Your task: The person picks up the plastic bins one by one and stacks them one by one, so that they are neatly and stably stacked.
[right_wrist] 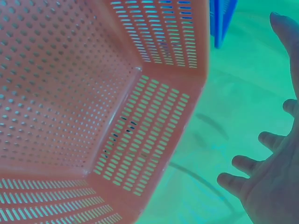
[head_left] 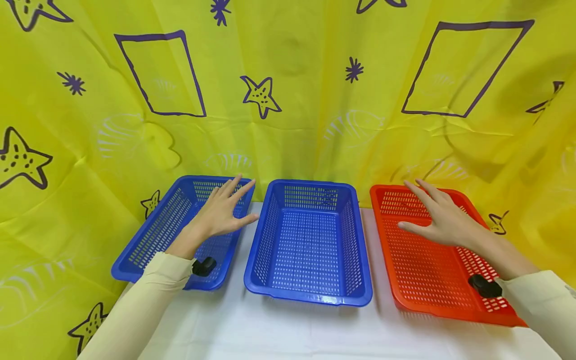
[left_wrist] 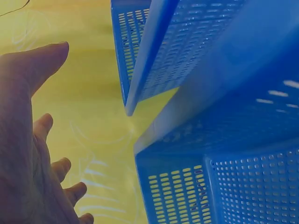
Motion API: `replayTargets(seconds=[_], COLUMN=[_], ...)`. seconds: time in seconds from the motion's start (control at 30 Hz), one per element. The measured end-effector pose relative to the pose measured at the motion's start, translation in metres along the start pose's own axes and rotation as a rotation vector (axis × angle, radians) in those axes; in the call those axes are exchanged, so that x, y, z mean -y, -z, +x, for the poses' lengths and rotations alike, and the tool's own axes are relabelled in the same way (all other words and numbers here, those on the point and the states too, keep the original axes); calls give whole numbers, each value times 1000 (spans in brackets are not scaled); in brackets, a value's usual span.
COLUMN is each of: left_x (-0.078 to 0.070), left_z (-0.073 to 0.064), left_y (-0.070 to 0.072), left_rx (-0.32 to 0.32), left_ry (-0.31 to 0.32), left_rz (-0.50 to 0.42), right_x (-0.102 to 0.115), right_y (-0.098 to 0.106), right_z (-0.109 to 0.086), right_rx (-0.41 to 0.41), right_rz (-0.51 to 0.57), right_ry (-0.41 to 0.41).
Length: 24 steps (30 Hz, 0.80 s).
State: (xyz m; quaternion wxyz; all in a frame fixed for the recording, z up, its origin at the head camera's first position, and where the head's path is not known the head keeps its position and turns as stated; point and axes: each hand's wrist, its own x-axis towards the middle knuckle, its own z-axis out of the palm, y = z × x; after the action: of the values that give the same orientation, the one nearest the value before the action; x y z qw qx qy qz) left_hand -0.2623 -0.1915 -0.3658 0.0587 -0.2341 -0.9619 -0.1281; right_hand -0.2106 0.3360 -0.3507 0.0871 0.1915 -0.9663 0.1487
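My left hand (head_left: 220, 207) hovers over the left blue basket (head_left: 164, 227), fingers spread and nothing held. The thumb reaches toward the gap beside the middle blue basket (head_left: 308, 250), whose slotted walls and bare bottom show in the head view. Over the red basket (head_left: 418, 270) at the right, my right hand (head_left: 443, 215) is held with fingers apart and no object in it. In the left wrist view the left hand (left_wrist: 32, 154) appears beside blue basket walls. The right wrist view has the right hand (right_wrist: 271, 172) to the right of the red basket's rim (right_wrist: 175, 149).
A white-covered table (head_left: 288, 330) carries the three baskets side by side. Behind them hangs a yellow curtain (head_left: 297, 145) with purple stars and frames, close to the baskets' far rims. Each wrist bears a small black device (head_left: 204, 266).
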Motion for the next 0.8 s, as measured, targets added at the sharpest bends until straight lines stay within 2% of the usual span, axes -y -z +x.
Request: replayTargets(seconds=[0.3, 0.8], left_x=[-12, -29], left_z=[4, 13], left_y=[0, -10], left_rx=[36, 117], left_ry=[-13, 2], left_rz=[-127, -437], right_x=[7, 32], right_y=[1, -3], right_z=[8, 27], right_rx=[8, 36], right_rz=[97, 241], right_ry=[34, 81])
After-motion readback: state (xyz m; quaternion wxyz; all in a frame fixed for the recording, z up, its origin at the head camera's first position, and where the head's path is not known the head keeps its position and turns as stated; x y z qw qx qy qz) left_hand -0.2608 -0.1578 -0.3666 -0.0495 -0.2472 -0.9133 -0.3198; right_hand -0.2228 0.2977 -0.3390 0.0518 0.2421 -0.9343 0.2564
